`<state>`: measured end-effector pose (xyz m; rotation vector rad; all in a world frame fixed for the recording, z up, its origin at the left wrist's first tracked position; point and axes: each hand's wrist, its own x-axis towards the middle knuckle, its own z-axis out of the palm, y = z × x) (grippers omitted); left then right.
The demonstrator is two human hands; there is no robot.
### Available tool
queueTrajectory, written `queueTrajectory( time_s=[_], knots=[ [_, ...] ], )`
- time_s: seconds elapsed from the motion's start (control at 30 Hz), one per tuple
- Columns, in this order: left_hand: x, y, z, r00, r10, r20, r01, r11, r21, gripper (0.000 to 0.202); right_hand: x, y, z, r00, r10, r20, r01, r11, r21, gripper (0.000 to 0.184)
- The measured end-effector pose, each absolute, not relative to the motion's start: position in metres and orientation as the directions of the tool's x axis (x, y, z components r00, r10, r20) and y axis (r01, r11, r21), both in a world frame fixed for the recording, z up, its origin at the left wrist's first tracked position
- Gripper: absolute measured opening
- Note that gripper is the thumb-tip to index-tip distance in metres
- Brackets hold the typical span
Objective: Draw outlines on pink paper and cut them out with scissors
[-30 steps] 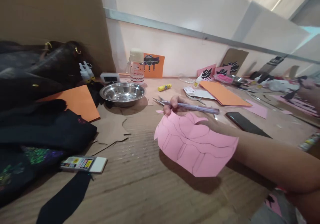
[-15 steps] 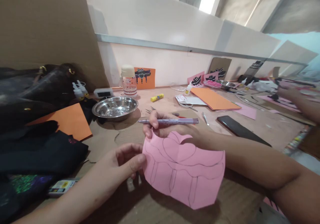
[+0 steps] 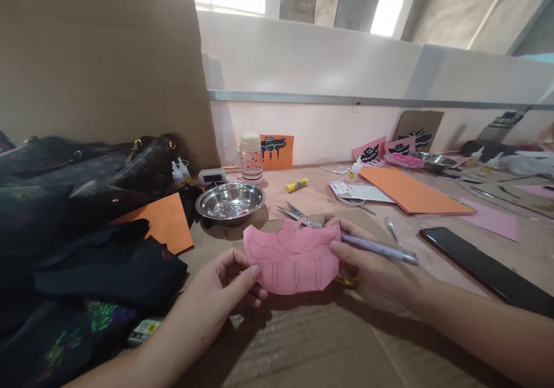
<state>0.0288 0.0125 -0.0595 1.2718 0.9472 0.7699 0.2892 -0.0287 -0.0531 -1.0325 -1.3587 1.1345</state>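
Between my hands is a pink paper cutout [image 3: 294, 264] with pencil-like outlines drawn on it: a rounded shape on top, a wavy band, and strips hanging below. My left hand [image 3: 236, 278] pinches its left edge, thumb in front. At the right edge, the thumb and fingers of my right hand [image 3: 363, 258] grip the paper. A light purple pen [image 3: 381, 247] also sits in that hand, pointing out to the right. Behind the cutout lie scissors [image 3: 294, 210] with parted blades; the paper and my right hand hide part of them.
A steel bowl [image 3: 231, 203] and a yellow glue stick [image 3: 296, 185] stand beyond my hands. Orange sheets [image 3: 415, 191] and a black phone [image 3: 485, 261] lie to the right. Dark cloth [image 3: 108, 278] crowds the left, with cardboard [image 3: 320, 342] beneath my hands.
My right hand has gone from the cutout's upper left to its right edge, still with the pen. The cutout has moved farther away and flattened out. The view has swung left.
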Motion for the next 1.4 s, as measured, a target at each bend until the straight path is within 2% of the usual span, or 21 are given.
queueTrajectory(
  time_s=[0.13, 0.27, 0.37, 0.47, 0.73, 0.83, 0.93, 1.0, 1.1, 1.2, 1.3, 1.4],
  knots=[
    [0.029, 0.013, -0.059, 0.44, 0.882, -0.167, 0.034, 0.169, 0.985, 0.029, 0.287, -0.036, -0.056, -0.095, 0.992, 0.085, -0.064, 0.079, -0.995, 0.016],
    [0.029, 0.014, -0.057, 0.444, 0.879, -0.172, 0.064, 0.16, 0.985, 0.028, 0.287, -0.036, -0.052, -0.08, 0.997, 0.004, -0.174, -0.01, -0.985, 0.015],
    [0.029, 0.015, -0.053, 0.46, 0.869, -0.182, 0.085, 0.161, 0.983, 0.029, 0.286, -0.035, -0.051, -0.109, 0.994, 0.029, -0.252, 0.001, -0.968, 0.014],
    [0.029, 0.014, -0.049, 0.455, 0.859, -0.235, 0.133, 0.195, 0.972, 0.032, 0.286, -0.034, -0.054, -0.097, 0.993, 0.072, -0.243, 0.046, -0.969, 0.012],
    [0.029, 0.01, -0.047, 0.47, 0.847, -0.248, 0.153, 0.198, 0.968, 0.034, 0.288, -0.035, -0.059, -0.1, 0.994, 0.047, -0.271, 0.018, -0.962, 0.012],
    [0.028, 0.011, -0.048, 0.465, 0.861, -0.206, 0.138, 0.159, 0.978, 0.034, 0.29, -0.035, -0.056, -0.099, 0.993, 0.059, -0.172, 0.042, -0.984, 0.012],
    [0.026, 0.016, -0.049, 0.45, 0.882, -0.139, 0.136, 0.086, 0.987, 0.033, 0.294, -0.036, -0.052, -0.055, 0.996, 0.071, -0.009, 0.07, -0.997, 0.017],
    [0.025, 0.018, -0.05, 0.389, 0.918, -0.077, 0.125, 0.031, 0.992, 0.032, 0.297, -0.038, -0.05, -0.002, 0.991, 0.136, 0.135, 0.135, -0.982, 0.017],
    [0.025, 0.012, -0.05, 0.341, 0.939, -0.043, 0.101, 0.009, 0.995, 0.032, 0.297, -0.046, -0.046, 0.054, 0.918, 0.393, 0.411, 0.338, -0.846, 0.006],
    [0.028, -0.005, -0.046, 0.537, 0.836, -0.114, 0.059, 0.097, 0.994, 0.038, 0.287, -0.058, -0.04, -0.162, 0.796, 0.583, 0.502, 0.575, -0.646, 0.015],
    [0.033, -0.025, -0.041, 0.722, 0.687, -0.078, -0.046, 0.16, 0.986, 0.061, 0.267, -0.064, -0.036, -0.475, 0.676, 0.563, 0.526, 0.731, -0.434, 0.015],
    [0.036, -0.031, -0.04, 0.757, 0.65, -0.061, -0.086, 0.192, 0.978, 0.05, 0.249, -0.065, -0.035, -0.658, 0.509, 0.555, 0.499, 0.847, -0.185, 0.028]
  ],
)
